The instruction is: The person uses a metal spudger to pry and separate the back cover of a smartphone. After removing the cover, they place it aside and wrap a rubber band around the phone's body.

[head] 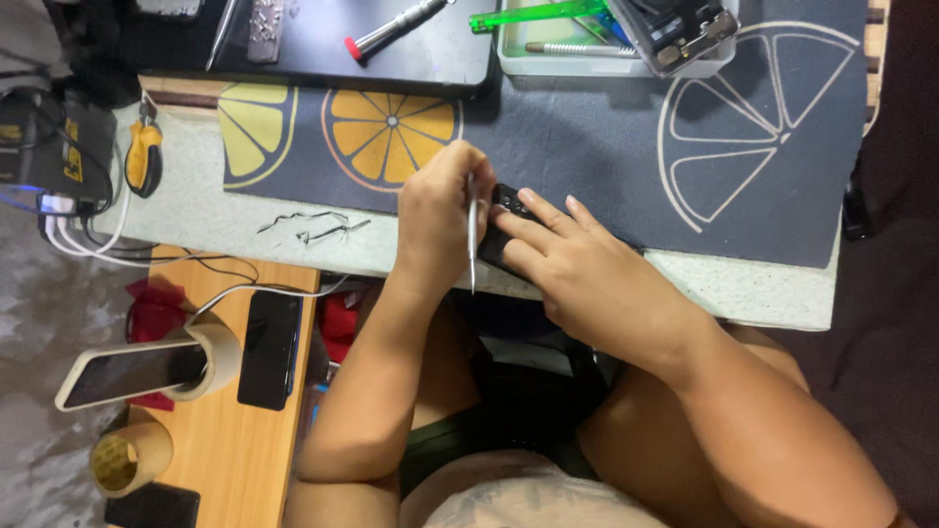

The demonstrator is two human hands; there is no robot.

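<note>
Small black device at near edge of desk, on dark citrus-print mat. Right hand pins it, fingers flat on top. Left hand pinches thin metal tool, shaft running toward body, just left of device, touching its upper edge.

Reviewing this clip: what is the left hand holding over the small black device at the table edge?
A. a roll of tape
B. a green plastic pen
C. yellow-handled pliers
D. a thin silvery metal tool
D: the left hand grips a thin silvery metal tool that runs down beside the small black device, which the right hand pins with its fingers on the dark mat.
</note>
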